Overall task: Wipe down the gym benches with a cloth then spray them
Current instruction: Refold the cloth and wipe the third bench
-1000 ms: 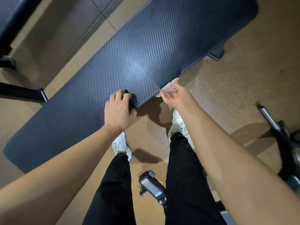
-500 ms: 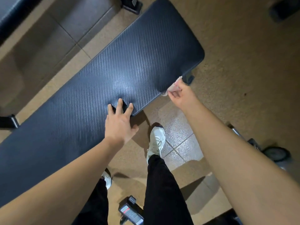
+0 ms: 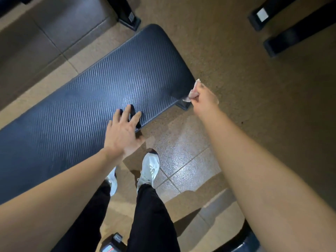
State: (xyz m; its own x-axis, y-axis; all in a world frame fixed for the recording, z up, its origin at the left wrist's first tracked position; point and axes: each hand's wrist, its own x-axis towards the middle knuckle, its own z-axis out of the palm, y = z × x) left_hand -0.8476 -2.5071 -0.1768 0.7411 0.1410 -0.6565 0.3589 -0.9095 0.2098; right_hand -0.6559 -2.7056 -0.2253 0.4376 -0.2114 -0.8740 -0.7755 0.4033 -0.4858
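A long black gym bench (image 3: 109, 91) with a woven-texture pad runs diagonally from lower left to upper right. My left hand (image 3: 123, 131) rests on its near edge with the fingers straight and spread. A dark shape lies under the fingertips, and I cannot tell what it is. My right hand (image 3: 201, 99) grips a crumpled pale cloth (image 3: 193, 93) and holds it against the near corner of the bench's right end. No spray bottle is in view.
Black frame feet stand on the floor at the top centre (image 3: 128, 15) and top right (image 3: 261, 15). A small device with a red label (image 3: 111, 246) lies by my feet, and a dark rounded object (image 3: 241, 240) sits at the bottom right. My legs stand beside the bench.
Both hands have moved right along the bench's near edge. The right hand has slid the cloth from mid-edge to the end corner. I have stepped right, and the bench's end is now in view.
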